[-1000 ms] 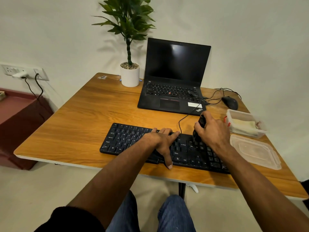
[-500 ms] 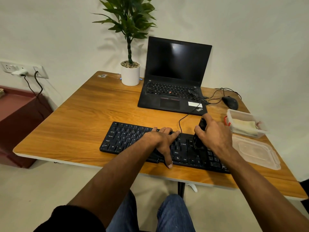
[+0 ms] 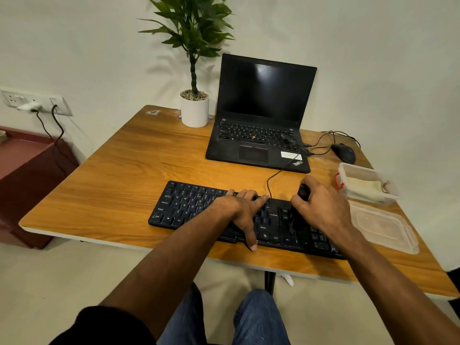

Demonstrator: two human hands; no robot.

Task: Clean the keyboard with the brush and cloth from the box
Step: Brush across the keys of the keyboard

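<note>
- Tabletop (image 3: 119, 185): wood-grain surface with a pale edge; it carries every item listed below.
- Laptop (image 3: 261, 115): black, lid open, screen dark, at the far side of the tabletop, beyond the keyboard.
- Potted plant (image 3: 194, 105): green leaves on a thin stem in a white pot, just left of the laptop.
- Keyboard (image 3: 189, 205): black, full-size, lying flat near the front edge of the tabletop; its thin black cable runs from the back edge toward the laptop.
- Lid (image 3: 383, 226): clear plastic, lying flat on the tabletop just right of the keyboard.
- Box (image 3: 361, 175): clear plastic, open, with a red clip on its left side, standing beyond the lid at the right edge of the tabletop.
- Left hand (image 3: 239, 207): resting flat on the middle of the keyboard, fingers stretched over the back edge, thumb reaching toward the front edge; grip loose, holding nothing.
- Right hand (image 3: 323, 207): over the right part of the keyboard, grip closed round the brush.
- Cloth (image 3: 363, 188): pale yellow, folded, lying inside the box.
- Mouse (image 3: 344, 151): black, wired, on the tabletop right of the laptop, beyond the box.
- Brush (image 3: 302, 191): dark handle end showing above the right hand's fingers; the lower end is blurred over the keys, so contact with them cannot be told.
</note>
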